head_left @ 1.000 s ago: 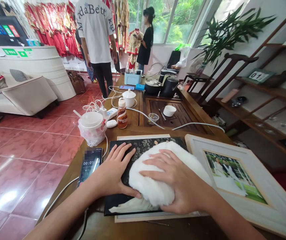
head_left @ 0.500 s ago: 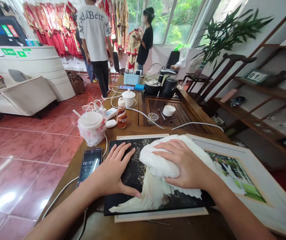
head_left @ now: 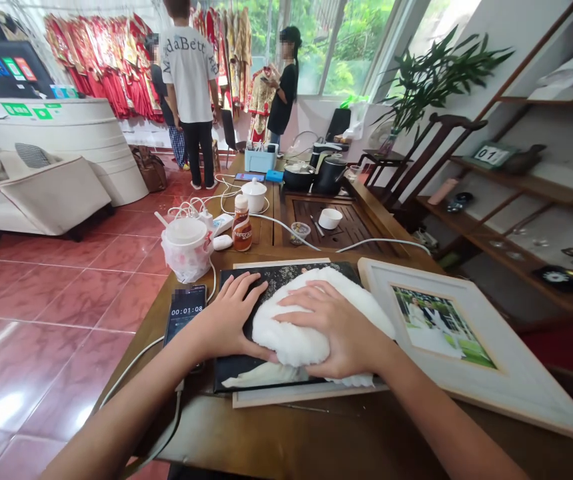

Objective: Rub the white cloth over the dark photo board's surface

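My right hand (head_left: pixel 333 330) lies palm down on a fluffy white cloth (head_left: pixel 296 333), fingers spread, pressing it onto a dark glossy photo print (head_left: pixel 239 367). The print rests on a pale board on the wooden table (head_left: pixel 291 440). My left hand (head_left: pixel 229 320) is flat on the print's left edge, fingers apart, holding it still. A phone (head_left: pixel 183 310) showing a timer lies just left of that hand. To the right of the print a white-framed photo (head_left: pixel 441 327) lies flat.
Behind the print stand a bagged lidded cup (head_left: pixel 186 250), a brown bottle (head_left: pixel 241 223), chargers with white cables, a white pot and a tea tray (head_left: pixel 341 223) with kettles. Two people (head_left: pixel 191 87) stand by red garments at the back. Shelves and a wooden chair are on the right.
My right hand swept the cloth up and right across the print, then back down to its left part. The left hand stayed put. The camera tilted a little.
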A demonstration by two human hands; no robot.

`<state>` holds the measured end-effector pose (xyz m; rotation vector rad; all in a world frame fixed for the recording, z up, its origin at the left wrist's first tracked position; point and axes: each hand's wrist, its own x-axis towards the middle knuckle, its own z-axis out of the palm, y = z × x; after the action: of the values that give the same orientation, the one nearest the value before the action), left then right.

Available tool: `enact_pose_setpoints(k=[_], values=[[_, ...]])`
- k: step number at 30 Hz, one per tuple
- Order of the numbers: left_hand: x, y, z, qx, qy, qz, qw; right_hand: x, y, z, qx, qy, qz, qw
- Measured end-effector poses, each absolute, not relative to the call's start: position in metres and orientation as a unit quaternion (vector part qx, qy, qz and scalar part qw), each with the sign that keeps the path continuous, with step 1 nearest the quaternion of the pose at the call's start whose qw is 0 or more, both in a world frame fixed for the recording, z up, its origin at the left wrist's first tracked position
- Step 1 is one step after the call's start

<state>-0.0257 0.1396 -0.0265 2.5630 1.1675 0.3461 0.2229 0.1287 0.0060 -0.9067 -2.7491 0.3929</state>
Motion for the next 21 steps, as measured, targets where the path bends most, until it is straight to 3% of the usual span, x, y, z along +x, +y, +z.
enact_pose_setpoints(k=[6,12,21], values=[[-0.026,0.136,-0.023,0.893,0.414,0.112,0.134,0.223,0.118,0.006,-0.329,-0.932,0.102,0.116],[-0.022,0.097,-0.033,0.874,0.464,0.131,0.055,0.22,0.08,0.003,-0.426,-0.888,-0.027,0.172],[-0.003,0.054,-0.064,0.83,0.515,0.211,-0.044,0.216,0.068,-0.024,-0.46,-0.854,-0.055,0.237]])
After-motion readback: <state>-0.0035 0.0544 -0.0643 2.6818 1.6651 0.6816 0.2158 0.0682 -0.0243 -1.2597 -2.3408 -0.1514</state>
